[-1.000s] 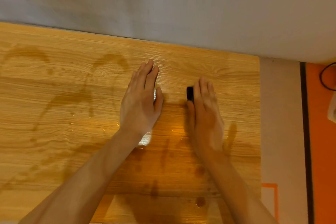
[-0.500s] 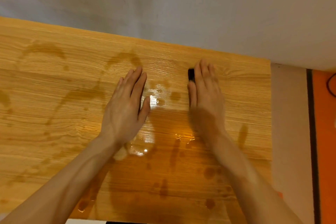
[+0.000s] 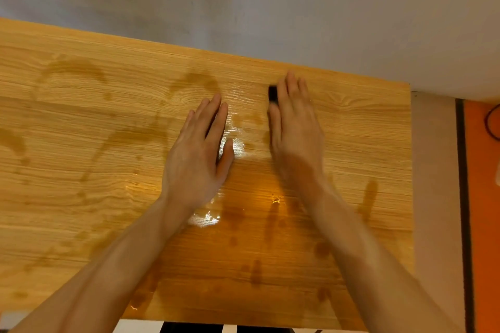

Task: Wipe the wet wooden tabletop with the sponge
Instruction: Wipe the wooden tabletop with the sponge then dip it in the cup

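Note:
The wooden tabletop fills the view, marked with dark wet streaks and shiny puddles around the middle. My right hand lies flat with straight fingers, pressing down on a dark sponge; only a small black edge of the sponge shows left of my fingers, near the table's far edge. My left hand rests flat on the wet wood, fingers straight, a little left of the right hand and holding nothing.
A grey wall runs along the table's far edge. The table's right edge drops to a beige floor strip and an orange surface with a dark cable. Wet patches lie between and below my forearms.
My right hand has pushed the sponge away from me toward the far edge of the table. My left hand has stayed flat, shifting slightly left on the wood.

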{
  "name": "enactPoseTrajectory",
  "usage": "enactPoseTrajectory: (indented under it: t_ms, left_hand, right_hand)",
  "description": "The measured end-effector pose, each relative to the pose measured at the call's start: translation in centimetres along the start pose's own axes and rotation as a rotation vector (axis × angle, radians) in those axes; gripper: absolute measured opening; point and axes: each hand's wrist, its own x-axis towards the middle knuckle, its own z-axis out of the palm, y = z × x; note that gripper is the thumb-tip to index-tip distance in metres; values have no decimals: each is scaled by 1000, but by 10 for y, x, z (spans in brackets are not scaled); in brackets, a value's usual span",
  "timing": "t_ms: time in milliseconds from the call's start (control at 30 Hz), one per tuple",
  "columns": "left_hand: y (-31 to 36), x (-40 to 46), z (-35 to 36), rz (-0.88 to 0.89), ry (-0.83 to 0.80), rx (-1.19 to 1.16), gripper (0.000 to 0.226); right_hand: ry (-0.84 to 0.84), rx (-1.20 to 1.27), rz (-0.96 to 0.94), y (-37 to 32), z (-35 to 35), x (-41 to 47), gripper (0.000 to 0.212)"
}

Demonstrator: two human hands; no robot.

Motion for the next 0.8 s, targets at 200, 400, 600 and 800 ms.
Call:
enactPoseTrajectory:
  t_ms: [200,400,600,800]
  left_hand:
    - [1,2,0,-18,-52,29,59]
    - [-1,2,0,-17,-59,41,61]
    - [0,2,1,-21,-61,62,60]
    - [-2,4,1,9,-29,82,57]
  right_hand:
    - [13,-260,-52,-2,6,-42,47]
    - [14,-116,49,-24,20,31,47]
    - [108,-99,198,53,-19,-54,46]
    - [222,-97,413,17,0,-55,48]
